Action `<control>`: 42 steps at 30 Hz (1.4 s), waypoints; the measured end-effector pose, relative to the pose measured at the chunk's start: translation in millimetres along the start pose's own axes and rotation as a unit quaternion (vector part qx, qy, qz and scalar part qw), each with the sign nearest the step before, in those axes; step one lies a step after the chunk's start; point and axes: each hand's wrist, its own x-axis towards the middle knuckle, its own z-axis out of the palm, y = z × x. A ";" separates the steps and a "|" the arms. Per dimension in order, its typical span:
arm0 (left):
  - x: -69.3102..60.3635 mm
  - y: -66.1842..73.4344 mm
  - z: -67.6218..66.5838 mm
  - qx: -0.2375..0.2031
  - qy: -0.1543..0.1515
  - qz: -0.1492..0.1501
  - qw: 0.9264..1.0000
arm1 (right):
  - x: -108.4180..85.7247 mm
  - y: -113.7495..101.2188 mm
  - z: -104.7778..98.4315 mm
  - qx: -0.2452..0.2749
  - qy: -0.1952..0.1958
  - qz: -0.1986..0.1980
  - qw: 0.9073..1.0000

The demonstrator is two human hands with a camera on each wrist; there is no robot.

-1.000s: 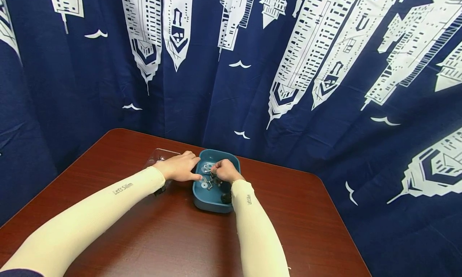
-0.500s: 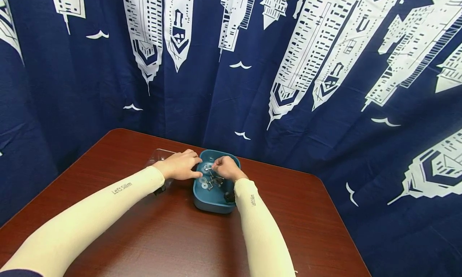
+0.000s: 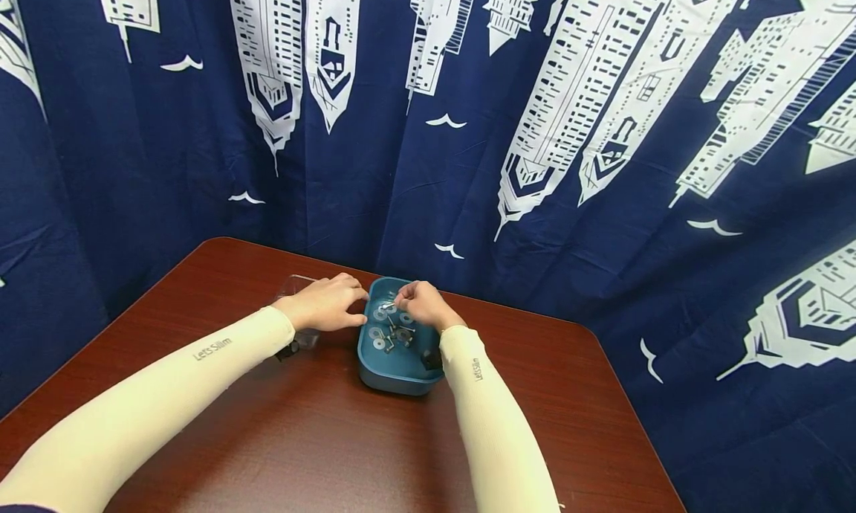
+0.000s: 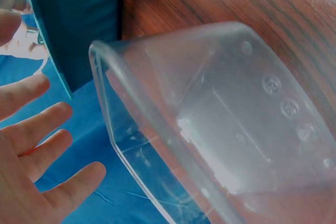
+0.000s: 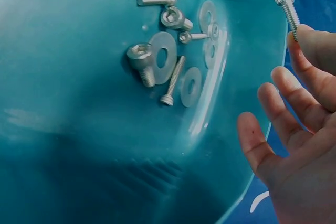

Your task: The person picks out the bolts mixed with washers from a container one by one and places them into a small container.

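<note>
Between thumb and index finger, my right hand (image 3: 428, 306) pinches a silver socket-head bolt (image 5: 287, 9), its head pointing away from the fingertips. The other fingers of that hand are spread apart. Below lies a blue plastic bin (image 3: 396, 384) with several bolts (image 5: 173, 80) and flat washers (image 5: 191, 87) scattered over its bottom. My left hand (image 3: 326, 303) is beside the bin's left rim with its fingers extended and holds nothing. In the left wrist view, a clear plastic container (image 4: 226, 124) is close to its fingers, apart from them.
The clear container stands left of the bin, partly hidden by my left arm in the head view. Both rest on a reddish-brown wooden table (image 3: 374, 453). A dark blue curtain (image 3: 354, 208) with white buildings hangs behind the table.
My right hand has lifted slightly and shifted right with the bolt, uncovering more washers. My left hand has drawn a little to the left, away from the bin's rim.
</note>
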 end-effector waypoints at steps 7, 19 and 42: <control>-7.3 -4.1 -6.9 0.001 0.013 0.000 1.000 | -2.5 -3.1 -6.8 -0.008 0.011 -0.017 1.000; -24.3 -19.7 -17.8 0.002 0.026 -0.017 1.000 | -2.5 -18.2 -11.4 -0.002 0.016 -0.033 0.999; -55.5 -54.8 -32.2 -0.004 0.059 -0.044 0.997 | 11.0 -50.8 0.0 -0.004 0.006 -0.064 0.998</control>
